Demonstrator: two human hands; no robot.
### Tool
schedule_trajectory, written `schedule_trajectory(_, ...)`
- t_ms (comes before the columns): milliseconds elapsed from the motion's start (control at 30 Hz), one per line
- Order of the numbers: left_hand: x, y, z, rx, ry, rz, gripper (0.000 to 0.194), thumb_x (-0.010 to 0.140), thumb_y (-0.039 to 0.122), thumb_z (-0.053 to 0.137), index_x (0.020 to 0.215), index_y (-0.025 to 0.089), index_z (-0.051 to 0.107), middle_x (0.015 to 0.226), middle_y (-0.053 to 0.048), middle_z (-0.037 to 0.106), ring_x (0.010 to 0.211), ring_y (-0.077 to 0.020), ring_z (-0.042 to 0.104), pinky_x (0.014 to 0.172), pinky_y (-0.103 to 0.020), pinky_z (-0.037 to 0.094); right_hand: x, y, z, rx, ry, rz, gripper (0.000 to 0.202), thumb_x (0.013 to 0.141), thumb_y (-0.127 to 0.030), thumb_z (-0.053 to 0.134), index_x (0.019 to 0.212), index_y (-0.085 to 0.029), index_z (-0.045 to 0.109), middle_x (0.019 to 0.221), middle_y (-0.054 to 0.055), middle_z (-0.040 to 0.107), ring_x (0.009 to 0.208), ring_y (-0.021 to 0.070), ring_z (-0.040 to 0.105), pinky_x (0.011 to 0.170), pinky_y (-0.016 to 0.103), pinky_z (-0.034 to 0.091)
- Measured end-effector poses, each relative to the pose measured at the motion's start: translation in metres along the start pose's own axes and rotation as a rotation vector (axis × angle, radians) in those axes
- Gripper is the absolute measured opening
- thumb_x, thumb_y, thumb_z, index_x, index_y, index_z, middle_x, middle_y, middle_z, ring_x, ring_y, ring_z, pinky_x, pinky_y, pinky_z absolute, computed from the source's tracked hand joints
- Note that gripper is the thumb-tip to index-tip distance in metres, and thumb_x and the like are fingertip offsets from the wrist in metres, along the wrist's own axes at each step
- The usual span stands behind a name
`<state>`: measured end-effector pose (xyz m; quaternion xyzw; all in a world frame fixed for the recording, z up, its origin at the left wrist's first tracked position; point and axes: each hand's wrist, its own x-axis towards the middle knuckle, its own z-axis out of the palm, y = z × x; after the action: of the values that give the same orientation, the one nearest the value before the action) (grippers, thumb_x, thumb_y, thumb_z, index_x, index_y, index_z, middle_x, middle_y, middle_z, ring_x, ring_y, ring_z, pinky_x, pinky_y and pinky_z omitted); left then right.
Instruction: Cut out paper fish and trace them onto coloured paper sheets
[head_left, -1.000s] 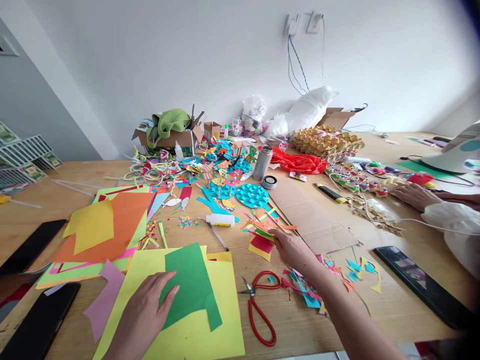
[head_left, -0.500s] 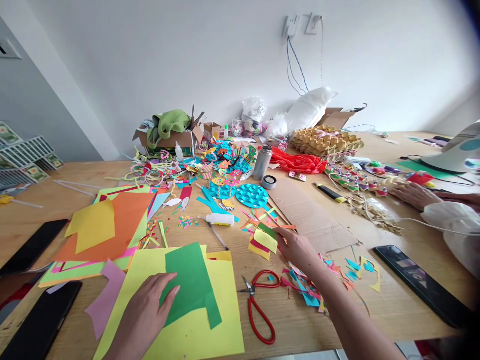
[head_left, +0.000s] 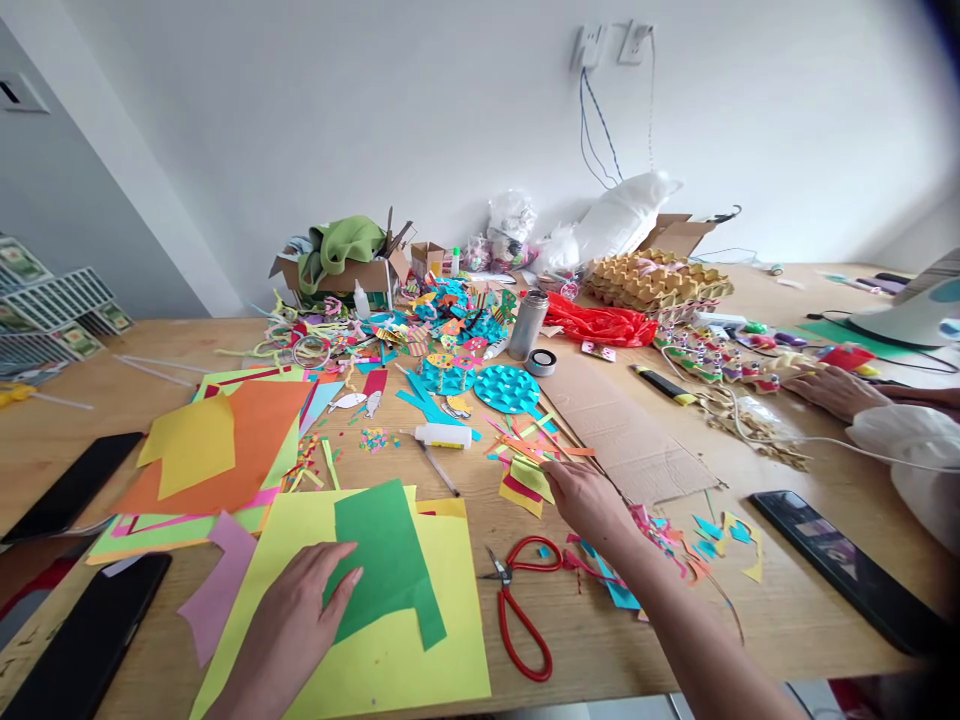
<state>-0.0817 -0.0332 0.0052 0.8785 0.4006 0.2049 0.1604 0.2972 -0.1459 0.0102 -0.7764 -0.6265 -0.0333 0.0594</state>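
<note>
My left hand (head_left: 304, 610) rests with fingers apart on the left edge of a green paper piece (head_left: 386, 560), which lies on a yellow sheet (head_left: 442, 640). My right hand (head_left: 589, 500) reaches over a small pile of paper scraps (head_left: 521, 500) right of the centre; its fingertips are bent down at the pile, and what they touch is too small to tell. Red-handled scissors (head_left: 525, 605) lie between my hands with blades slightly apart. A white glue bottle (head_left: 444, 436) and a thin pen (head_left: 439, 470) lie behind them.
Orange paper (head_left: 255, 430) and two black phones (head_left: 97, 640) are at left. A metal bottle (head_left: 529, 325), blue textured discs (head_left: 506, 390) and cardboard (head_left: 630, 430) stand or lie behind. At right are another phone (head_left: 840, 570) and another person's hand (head_left: 836, 392).
The green strip that my right hand held over the scraps no longer shows in its fingers. My right hand has shifted slightly left. My left hand stays on the green paper.
</note>
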Motion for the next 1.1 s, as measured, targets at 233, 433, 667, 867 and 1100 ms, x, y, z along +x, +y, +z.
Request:
schedule_trajectory(233,0.0001,-0.0002,0.002,-0.008,-0.01,-0.015,0.033,0.089,0.046,0.046,0.099,0.024,0.067,0.096,-0.006,0.071,0.088,-0.0214,0.068,0.076,-0.033,0.056,-0.0038,-0.008,-0.0005,-0.033,-0.056,-0.095,0.016,0.089,-0.018,0.05,0.096,-0.017,0.064,0.093,0.011,0.072,0.089,0.0257,0.065,0.08,0.035,0.044)
schedule_trajectory(433,0.0016,0.0006,0.0029,-0.012,-0.017,-0.014,0.034,0.088,0.047,0.046,0.099,0.023,0.067,0.096,-0.006,0.071,0.089,-0.0219,0.067,0.077,-0.034,0.056,-0.0011,-0.0054,0.0016,-0.045,-0.061,-0.112,0.028,0.083,-0.009,0.05,0.108,-0.013,0.061,0.097,0.014,0.072,0.092,0.0265,0.065,0.083,0.037,0.045)
schedule_trajectory(667,0.0014,-0.0012,0.0025,-0.028,-0.01,-0.021,0.034,0.088,0.047,0.046,0.098,0.023,0.068,0.095,-0.006,0.071,0.087,-0.0215,0.068,0.077,-0.033,0.056,0.0002,-0.004,0.0011,-0.023,-0.033,-0.116,0.029,0.086,-0.016,0.049,0.114,-0.012,0.058,0.099,0.015,0.071,0.093,0.0268,0.065,0.083,0.038,0.045)
schedule_trajectory(867,0.0018,-0.0017,0.0048,-0.02,-0.023,-0.025,0.033,0.088,0.047,0.047,0.098,0.024,0.068,0.095,-0.006,0.071,0.088,-0.0217,0.068,0.076,-0.033,0.056,-0.0008,-0.0075,-0.002,0.013,-0.049,-0.195,0.046,0.08,-0.019,0.056,0.125,-0.013,0.052,0.108,0.015,0.069,0.1,0.0272,0.062,0.091,0.04,0.042)
schedule_trajectory(1100,0.0002,-0.0024,0.0053,-0.028,-0.025,-0.027,0.034,0.088,0.047,0.046,0.099,0.023,0.067,0.096,-0.006,0.071,0.087,-0.0215,0.067,0.077,-0.033,0.056,0.005,-0.0084,-0.003,-0.012,-0.075,-0.21,0.05,0.074,-0.011,0.055,0.124,-0.01,0.052,0.101,0.016,0.071,0.096,0.0271,0.064,0.091,0.04,0.043)
